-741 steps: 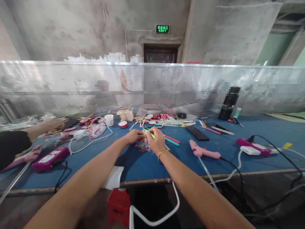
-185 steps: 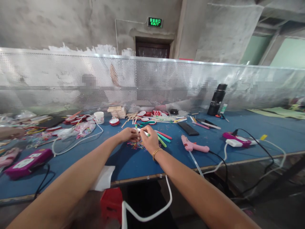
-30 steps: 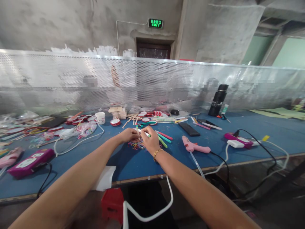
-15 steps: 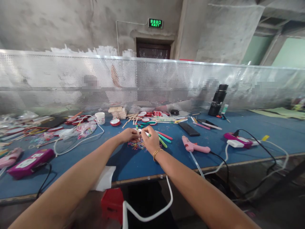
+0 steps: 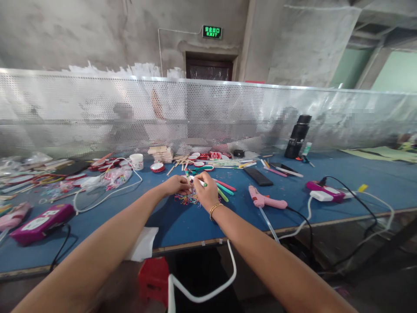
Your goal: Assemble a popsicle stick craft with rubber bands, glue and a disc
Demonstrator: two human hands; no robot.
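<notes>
In the head view my left hand (image 5: pixel 177 185) is closed on a small wooden craft stick (image 5: pixel 186 173) with red and green colour near its top end. My right hand (image 5: pixel 207 191), a gold bracelet on its wrist, is closed round a white marker pen (image 5: pixel 202 183) with a green end. The pen's tip meets the stick's area, but my fingers hide whether they touch. Beneath both hands lies a tangle of coloured strings (image 5: pixel 185 199). Just right of my right hand are several markers, among them a red one (image 5: pixel 226 185) and a light green one (image 5: pixel 223 194).
To the right lie a pink glue gun (image 5: pixel 262 199), a black phone (image 5: pixel 258 176) and a power strip (image 5: pixel 329 193) with cables. A black bottle (image 5: pixel 297 138) stands behind. At the back are craft sticks (image 5: pixel 182 161), a paper cup (image 5: pixel 136 161) and small red-rimmed drums (image 5: pixel 157 167).
My right hand and the marker have shifted very slightly at the stick. My left hand keeps its place and its hold.
</notes>
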